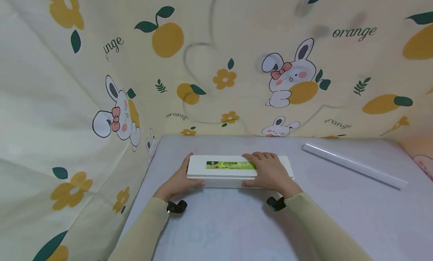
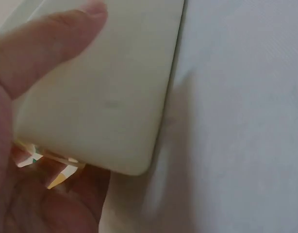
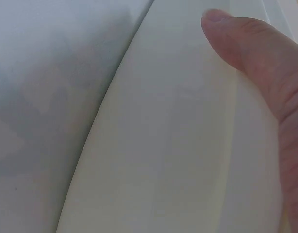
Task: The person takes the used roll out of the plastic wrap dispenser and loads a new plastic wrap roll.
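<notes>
A long white lidded box (image 1: 197,166) lies crosswise on the table, with a yellow-green label (image 1: 220,165) on its top. My left hand (image 1: 180,181) grips the box's left end. In the left wrist view its thumb (image 2: 57,43) lies on the white front face, while the other fingers reach round the end. My right hand (image 1: 268,172) holds the box toward its right end, spread across the top and covering part of the label. Its thumb (image 3: 251,43) presses on the front side in the right wrist view; its other fingers are out of sight there.
A long, shiny white roll (image 1: 353,166) lies slantwise on the table's right side. The pale table (image 1: 216,231) meets a patterned cloth backdrop (image 1: 203,73) at the back and left. Small black wrist cameras (image 1: 177,207) sit at both cuffs.
</notes>
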{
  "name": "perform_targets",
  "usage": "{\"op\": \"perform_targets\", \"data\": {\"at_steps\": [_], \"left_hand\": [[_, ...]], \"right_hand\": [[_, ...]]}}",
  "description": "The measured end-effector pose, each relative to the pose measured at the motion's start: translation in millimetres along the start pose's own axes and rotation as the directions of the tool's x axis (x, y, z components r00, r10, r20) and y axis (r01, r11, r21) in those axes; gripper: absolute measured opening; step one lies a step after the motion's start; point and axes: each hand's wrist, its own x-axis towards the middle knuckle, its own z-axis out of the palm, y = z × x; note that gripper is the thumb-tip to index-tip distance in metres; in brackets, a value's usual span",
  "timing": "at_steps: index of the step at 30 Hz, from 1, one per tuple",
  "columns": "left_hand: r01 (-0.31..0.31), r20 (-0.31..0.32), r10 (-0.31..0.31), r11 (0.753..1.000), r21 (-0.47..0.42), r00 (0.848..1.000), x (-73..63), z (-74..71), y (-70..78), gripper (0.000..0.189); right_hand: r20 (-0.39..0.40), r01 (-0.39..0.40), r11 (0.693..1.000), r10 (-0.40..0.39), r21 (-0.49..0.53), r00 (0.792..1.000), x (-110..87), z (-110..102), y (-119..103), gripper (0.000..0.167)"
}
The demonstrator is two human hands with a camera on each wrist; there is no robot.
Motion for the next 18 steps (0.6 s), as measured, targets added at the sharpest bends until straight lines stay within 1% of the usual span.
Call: {"op": "perform_targets", "data": {"at_steps": [5,8,10,12,15,18], "left_hand": [[-0.011,0.041,0.013,1.0,-0.029,0.999,2.6,-1.7,-3.3,0.119],[0.002,0.064,0.003,0.998,-0.07,0.998,4.8,-1.2,-6.3,0.115],[0.023,0.072,-0.018,0.996,-0.081,0.997,5.2,-0.6,-8.7,0.116],[0.039,0.07,-0.034,0.997,-0.069,0.997,5.1,-0.1,-11.4,0.117],[0.049,0.06,-0.047,0.998,-0.029,0.997,4.0,-0.1,-14.6,0.118],[0.047,0.049,-0.046,0.999,-0.017,0.998,3.2,-0.7,-16.3,0.117]], "right_hand": [[-0.005,0.002,1.0,-0.002,0.0,1.0,-1.7,0,2,0.101],[-0.014,0.021,1.0,-0.021,-0.005,1.0,-3.2,0,3,0.102],[-0.01,0.049,0.999,-0.049,-0.025,0.999,-4.2,1,4,0.101],[-0.006,0.088,0.995,-0.088,-0.057,0.996,-5.4,2,4,0.098],[-0.006,0.137,0.986,-0.139,-0.099,0.99,-6.6,2,2,0.094],[-0.015,0.149,0.984,-0.152,-0.097,0.988,-6.7,1,0,0.091]]}}
